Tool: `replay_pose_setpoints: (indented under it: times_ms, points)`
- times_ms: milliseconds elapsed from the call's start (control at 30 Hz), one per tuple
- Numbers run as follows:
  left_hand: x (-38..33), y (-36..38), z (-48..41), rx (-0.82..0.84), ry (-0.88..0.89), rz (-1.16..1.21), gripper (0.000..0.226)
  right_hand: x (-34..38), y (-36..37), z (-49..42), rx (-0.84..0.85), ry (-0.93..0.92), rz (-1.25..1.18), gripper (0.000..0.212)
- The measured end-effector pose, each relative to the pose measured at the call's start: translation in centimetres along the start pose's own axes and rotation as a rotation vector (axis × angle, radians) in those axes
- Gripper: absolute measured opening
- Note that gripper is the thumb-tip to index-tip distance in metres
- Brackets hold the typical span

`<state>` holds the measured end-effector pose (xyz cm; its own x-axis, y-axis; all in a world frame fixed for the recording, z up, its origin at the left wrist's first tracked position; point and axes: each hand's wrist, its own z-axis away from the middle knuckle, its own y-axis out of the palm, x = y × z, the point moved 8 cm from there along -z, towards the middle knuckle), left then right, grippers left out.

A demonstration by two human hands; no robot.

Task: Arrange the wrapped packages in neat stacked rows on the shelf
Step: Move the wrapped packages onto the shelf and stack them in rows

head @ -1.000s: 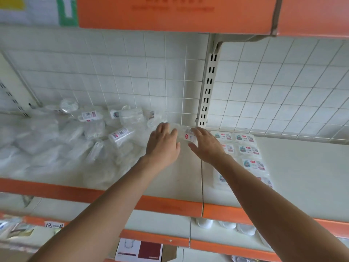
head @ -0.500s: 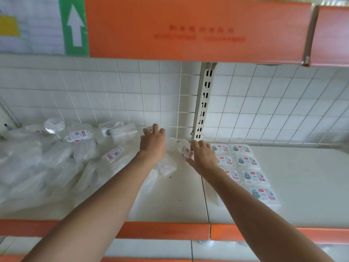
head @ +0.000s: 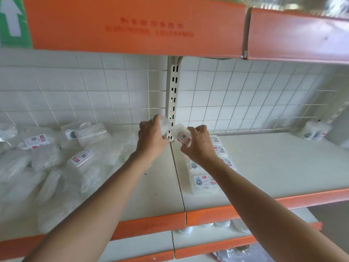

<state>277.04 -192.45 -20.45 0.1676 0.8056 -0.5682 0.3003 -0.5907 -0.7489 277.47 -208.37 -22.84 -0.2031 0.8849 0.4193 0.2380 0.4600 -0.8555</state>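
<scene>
Person stands at cream metal shelf w/ orange front lip, both arms reaching in. L hand is raised above the shelf board, fingers curled round a small clear-wrapped packet, held up near the slotted cream upright post. R hand is just beside it, thumb & fingers pinching a second clear-wrapped packet w/ red-and-white label. The two packets are close; touching or not, can't tell. Both are in the air over the seam betw. the two shelf boards, toward the rear. Left board: loose heap of clear-wrapped packets, jumbled, labels facing all ways. Right board: tidy rows of flat white labelled packets, stacked, running front to back just right of the seam, partly hidden under R forearm. Far right rear corner: a few more packets against white wire grid back panel. Overhead: orange edge of upper shelf w/ faint print; green sign w/ white arrow top left.
</scene>
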Motion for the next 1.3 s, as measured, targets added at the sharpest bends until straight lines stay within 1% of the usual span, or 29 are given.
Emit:
replay_pose_setpoints:
  times_ms: [133, 233, 400, 533, 600, 667, 733, 800, 867, 1033, 1100, 1167, 1233, 1300]
  points:
    - [-5.6, 3.4, 0.9, 0.019, 0.065, 0.152, 0.060, -5.7, -3.9, 1.8, -0.020, 0.114, 0.002, 0.054]
    - [-10.0, 7.4, 1.6, 0.114, 0.076, 0.255, 0.067, -10.9, -6.8, 3.9, -0.035, 0.193, 0.000, 0.058]
    - [-17.1, 15.4, 3.1, 0.294, -0.017, 0.393, 0.076, -20.5, -11.9, 7.6, -0.080, 0.300, -0.012, 0.061]
    - [-23.4, 22.7, 4.3, 0.414, -0.118, 0.528, 0.085, -28.7, -16.2, 10.0, -0.114, 0.325, -0.024, 0.060]
    - [-27.0, 26.0, 5.1, 0.454, -0.148, 0.550, 0.086, -33.0, -18.5, 10.9, -0.117, 0.348, -0.031, 0.060]
    - [-30.1, 28.9, 5.8, 0.441, -0.162, 0.540, 0.076, -37.0, -20.7, 11.6, -0.129, 0.348, -0.029, 0.061]
    - [-32.5, 30.9, 6.0, 0.380, -0.173, 0.525, 0.065, -40.5, -22.6, 12.0, -0.134, 0.341, -0.029, 0.060]
    - [-34.3, 32.3, 5.9, 0.307, -0.169, 0.504, 0.062, -43.5, -23.9, 12.2, -0.121, 0.335, -0.034, 0.060]
    - [-35.6, 33.4, 5.6, 0.272, -0.149, 0.443, 0.065, -45.8, -24.7, 12.1, -0.097, 0.335, -0.043, 0.060]
    - [-37.9, 35.8, 4.0, 0.259, -0.077, 0.358, 0.072, -49.4, -25.2, 10.7, -0.087, 0.306, -0.075, 0.059]
    - [-38.4, 36.9, 3.1, 0.274, -0.026, 0.304, 0.072, -50.3, -25.0, 9.8, -0.080, 0.302, -0.075, 0.059]
    - [-38.5, 37.9, 2.0, 0.275, 0.004, 0.279, 0.064, -51.2, -24.9, 8.8, -0.066, 0.313, -0.079, 0.057]
    - [-38.4, 38.8, 0.7, 0.259, 0.026, 0.302, 0.052, -52.2, -24.8, 8.0, -0.042, 0.347, -0.094, 0.053]
    - [-38.5, 39.7, -0.3, 0.253, 0.040, 0.296, 0.047, -53.1, -24.6, 7.3, -0.024, 0.385, -0.131, 0.052]
